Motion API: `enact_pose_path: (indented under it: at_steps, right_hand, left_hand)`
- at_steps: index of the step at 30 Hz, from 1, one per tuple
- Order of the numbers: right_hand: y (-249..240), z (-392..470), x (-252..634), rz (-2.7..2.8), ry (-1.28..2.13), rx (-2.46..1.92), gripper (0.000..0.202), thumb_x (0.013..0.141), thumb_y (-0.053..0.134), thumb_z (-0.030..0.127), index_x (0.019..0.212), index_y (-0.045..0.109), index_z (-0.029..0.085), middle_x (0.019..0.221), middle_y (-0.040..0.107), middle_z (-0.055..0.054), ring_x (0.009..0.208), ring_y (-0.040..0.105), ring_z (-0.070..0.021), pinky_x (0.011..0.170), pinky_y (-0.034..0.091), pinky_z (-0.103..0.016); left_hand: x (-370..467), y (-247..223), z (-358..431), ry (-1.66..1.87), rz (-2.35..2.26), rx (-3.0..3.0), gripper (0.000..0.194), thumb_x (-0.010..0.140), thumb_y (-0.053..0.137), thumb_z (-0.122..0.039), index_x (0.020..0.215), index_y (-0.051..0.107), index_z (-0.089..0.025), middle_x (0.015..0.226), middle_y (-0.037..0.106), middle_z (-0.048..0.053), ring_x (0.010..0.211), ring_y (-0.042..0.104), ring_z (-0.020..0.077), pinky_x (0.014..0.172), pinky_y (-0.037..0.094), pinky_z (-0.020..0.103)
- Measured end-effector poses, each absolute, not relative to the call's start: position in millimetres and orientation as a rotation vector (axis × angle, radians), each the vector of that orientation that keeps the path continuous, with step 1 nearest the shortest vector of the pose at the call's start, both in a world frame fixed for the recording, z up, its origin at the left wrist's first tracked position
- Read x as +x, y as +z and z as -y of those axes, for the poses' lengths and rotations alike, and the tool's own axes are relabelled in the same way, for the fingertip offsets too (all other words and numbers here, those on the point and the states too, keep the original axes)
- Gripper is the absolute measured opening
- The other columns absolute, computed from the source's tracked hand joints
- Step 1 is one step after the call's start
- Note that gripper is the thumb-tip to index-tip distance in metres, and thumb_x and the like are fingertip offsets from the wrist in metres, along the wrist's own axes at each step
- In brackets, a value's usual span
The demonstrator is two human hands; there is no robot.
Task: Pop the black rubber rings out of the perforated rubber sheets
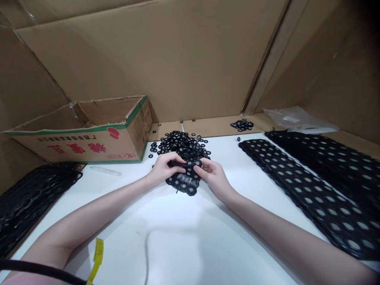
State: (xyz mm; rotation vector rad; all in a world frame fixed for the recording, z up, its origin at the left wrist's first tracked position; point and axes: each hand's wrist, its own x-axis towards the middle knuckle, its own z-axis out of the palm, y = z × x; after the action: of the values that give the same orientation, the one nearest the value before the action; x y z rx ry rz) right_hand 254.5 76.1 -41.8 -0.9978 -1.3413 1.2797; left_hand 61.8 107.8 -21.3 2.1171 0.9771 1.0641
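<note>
Where the hands meet: a short black sheet (181,184) of joined rings and pale discs, held above the middle of the white counter (169,257), towards its far edge.
Left hand (163,169): its grip is closed, thumb and fingers pinching the sheet's upper left part.
Right hand (215,180): its grip pinches the upper right edge between thumb and fingers.
Loose rings: one big heap (181,141) just beyond the sheet, near the far edge; these look done, as separate pieces.
Sheet in hand: unfinished, I judge, since several rings remain joined in it; whether a ring is parting from it just now cannot be told.
Left to handle, perhaps: the long near strip (297,186) and the dark sheets (320,158) beyond it, along the right edge, plus a stack of black sheets (32,194) at the left edge; which of these are waiting cannot be told.
Count of hands: two, both on the one short sheet.
Count of heaps: one big, one small heap (242,125) past the far edge, towards the right corner; their rings overlap too much to count.
Count of sheets: one held, one near strip at right; layers elsewhere cannot be counted.
Count of others: one cardboard box (80,148) at the far left corner, one pale stick (106,170) before it, one clear bag (298,118) beyond the far right corner.
</note>
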Motion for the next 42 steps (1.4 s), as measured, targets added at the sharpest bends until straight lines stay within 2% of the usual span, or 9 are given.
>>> enact_pose_path:
  at_steps: [7,17,29,38,42]
  right_hand:
    - [-40.6,-75.4,254.5,1.344,1.263,-1.001,0.024,0.074,0.064,0.038,0.069,0.05,0.019,0.066,0.049,0.002,0.061,0.044,-0.0134,0.057,0.036,-0.027]
    - [-40.0,-75.2,254.3,1.378,1.234,-1.019,0.026,0.073,0.064,0.039,0.066,0.049,0.019,0.062,0.047,0.003,0.06,0.043,-0.0129,0.056,0.034,-0.026]
    - [-39.2,-73.9,254.6,1.268,1.307,-0.991,0.03,0.07,0.068,0.041,0.065,0.048,0.019,0.06,0.044,0.003,0.056,0.041,-0.0117,0.053,0.032,-0.025]
    - [-40.4,-74.4,254.6,1.266,1.29,-0.988,0.029,0.07,0.069,0.038,0.062,0.049,0.019,0.057,0.041,0.005,0.055,0.039,-0.0108,0.052,0.032,-0.024]
    - [-43.0,-75.7,255.3,1.296,1.284,-0.992,0.028,0.07,0.069,0.038,0.063,0.05,0.018,0.058,0.041,0.004,0.055,0.039,-0.0106,0.052,0.031,-0.024]
  left_hand:
    - [56.1,-19.3,-111.9,1.043,-0.873,2.104,0.03,0.068,0.079,-0.026,0.095,0.07,-0.018,0.093,0.068,0.005,0.088,0.06,0.0185,0.08,0.045,0.031]
    - [62.5,-23.8,-111.1,1.076,-1.014,2.071,0.017,0.067,0.078,-0.02,0.08,0.07,-0.015,0.079,0.068,0.001,0.078,0.061,0.0167,0.074,0.044,0.028]
    - [60.5,-20.7,-107.7,1.086,-0.975,2.16,0.018,0.072,0.076,-0.023,0.089,0.072,-0.017,0.085,0.07,0.004,0.081,0.062,0.0174,0.075,0.044,0.028]
    - [64.3,-24.0,-107.3,1.103,-1.029,2.12,0.007,0.071,0.075,-0.015,0.077,0.071,-0.015,0.077,0.069,0.002,0.074,0.061,0.0148,0.07,0.044,0.025]
    - [63.7,-26.6,-108.5,1.121,-1.033,2.074,0.006,0.069,0.077,-0.017,0.074,0.073,-0.015,0.071,0.068,0.002,0.069,0.06,0.0148,0.065,0.042,0.025]
